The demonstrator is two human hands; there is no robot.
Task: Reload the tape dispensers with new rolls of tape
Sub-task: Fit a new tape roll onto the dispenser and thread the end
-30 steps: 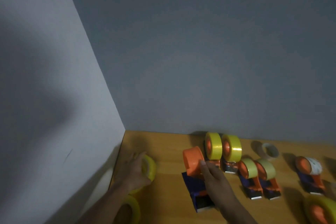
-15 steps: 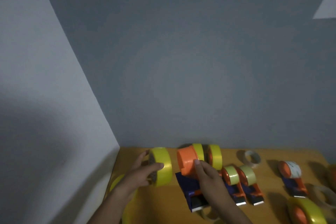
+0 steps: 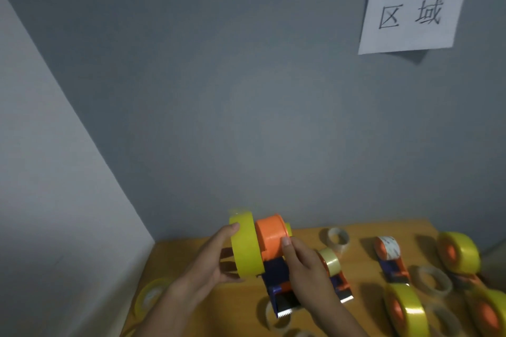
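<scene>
Yellow roll (image 3: 150, 294): lies on the table (image 3: 364, 230) at its left edge, by the wall.
Left hand (image 3: 210, 260): fingers curled around the yellow tape roll (image 3: 245, 245), thumb on its top rim; roll held upright, off the table, its face against the left end of the orange hub (image 3: 271, 236).
Tape dispenser (image 3: 276, 272): orange hub above a dark blue body, serrated blade facing the near edge, base at the table.
Right hand (image 3: 306, 268): fingers wrapped over the dispenser body, thumb pressed on the hub.
Loaded dispenser (image 3: 330, 262): pale roll, just right of that hand.
Empty clear core (image 3: 337, 238): near the back wall.
White-roll dispenser (image 3: 390, 256): further right.
Yellow-roll dispensers (image 3: 405, 309): along the right side.
Paper sign (image 3: 416, 3): on the wall, upper right.
</scene>
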